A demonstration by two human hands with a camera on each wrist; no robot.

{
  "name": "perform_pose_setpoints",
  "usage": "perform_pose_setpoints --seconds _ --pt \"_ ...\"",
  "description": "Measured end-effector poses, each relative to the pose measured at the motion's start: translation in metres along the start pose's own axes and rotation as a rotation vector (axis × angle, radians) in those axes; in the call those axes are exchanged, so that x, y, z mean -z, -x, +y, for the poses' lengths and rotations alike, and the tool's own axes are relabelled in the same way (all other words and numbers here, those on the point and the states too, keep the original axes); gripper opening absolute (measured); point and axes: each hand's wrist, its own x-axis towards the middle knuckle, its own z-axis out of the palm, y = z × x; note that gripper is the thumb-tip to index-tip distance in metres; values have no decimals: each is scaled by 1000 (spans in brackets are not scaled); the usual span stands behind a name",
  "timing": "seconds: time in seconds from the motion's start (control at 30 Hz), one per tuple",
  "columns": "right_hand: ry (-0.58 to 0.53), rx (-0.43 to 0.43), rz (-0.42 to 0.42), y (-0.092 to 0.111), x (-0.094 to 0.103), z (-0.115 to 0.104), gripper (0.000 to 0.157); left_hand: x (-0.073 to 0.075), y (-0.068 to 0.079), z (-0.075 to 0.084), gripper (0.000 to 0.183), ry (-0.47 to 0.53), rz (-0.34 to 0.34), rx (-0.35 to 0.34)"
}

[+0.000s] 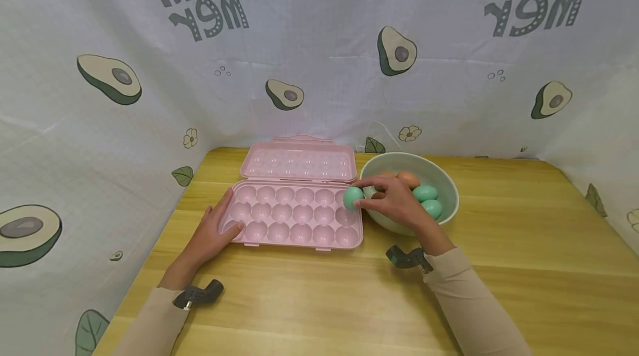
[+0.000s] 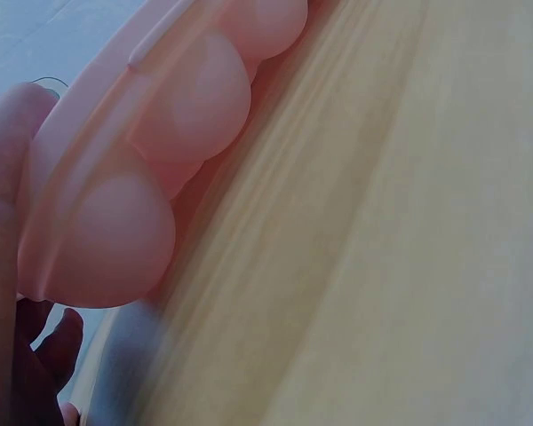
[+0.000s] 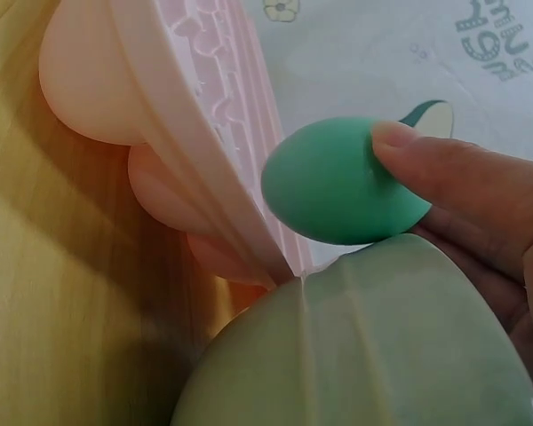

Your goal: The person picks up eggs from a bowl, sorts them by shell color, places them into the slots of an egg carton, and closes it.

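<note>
With our left hand (image 1: 207,238) spread against the left end of the pink egg tray (image 1: 293,223), our right hand (image 1: 391,201) pinches a green egg (image 1: 353,199) above its right end, beside the bowl (image 1: 445,185), where a loose fingertip hold could let it slip.

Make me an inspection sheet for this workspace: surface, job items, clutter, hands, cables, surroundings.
Surface: wooden table, visible grain.
Job items: pink egg tray, lid open; pale green bowl beside it, holding green eggs and orange-brown eggs.
Clutter: nothing seen.
Left hand: touches the tray's left end.
Right hand: pinches a green egg near the tray's far right corner.
Cables: nothing seen.
Surroundings: white sheeting printed with avocados and lettering; dark wrist cameras worn on both wrists.
</note>
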Motion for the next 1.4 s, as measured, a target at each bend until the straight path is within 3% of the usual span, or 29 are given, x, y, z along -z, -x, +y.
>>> perform_pose_setpoints --seconds 0.2,0.6,1.0,1.4 --pt "24 -30 -29 1 0 -1 37 0 0 -1 84 -2 -3 5" --pt "250 84 -33 -4 -2 -1 40 1 -1 0 84 2 -9 11" --pt "218 140 -85 -9 -5 1 34 1 -1 0 84 -8 -7 4" --pt "273 121 -118 -8 -10 0 32 1 -2 0 84 -2 -12 16"
